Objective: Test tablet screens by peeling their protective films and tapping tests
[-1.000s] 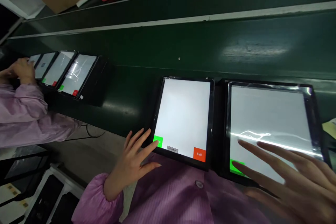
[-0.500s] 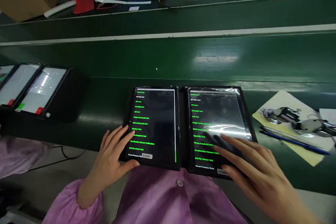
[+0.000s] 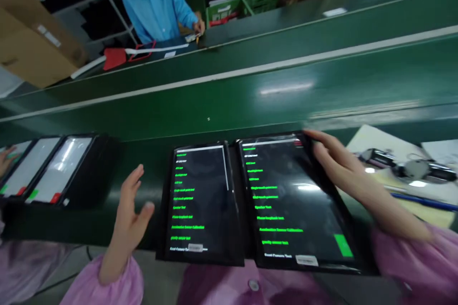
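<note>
I read matching dark screens on the left tablet (image 3: 202, 219) and the right tablet (image 3: 282, 219), which lie side by side on the green table (image 3: 161, 119) before my body; the green lines include "Speaker Test", "Phone loopback test", "Acceleration Sensor Calibration" and "gravity sensor test"; a white line at the foot ends in "Camera Test"; each tablet carries a small white label at its lower edge, print too small to read. My left hand (image 3: 129, 217) is raised just beside the left tablet, apart from it; its fingers are released and loosely spread, pointing upward, thumb toward the screen. My right hand (image 3: 334, 159) reaches forward along the right tablet's outer side, its fingers at the upper right corner; whether they grasp or merely touch, I cannot tell; beyond that forearm lie a yellow sheet (image 3: 425, 209) and a blue pen (image 3: 424, 201).
</note>
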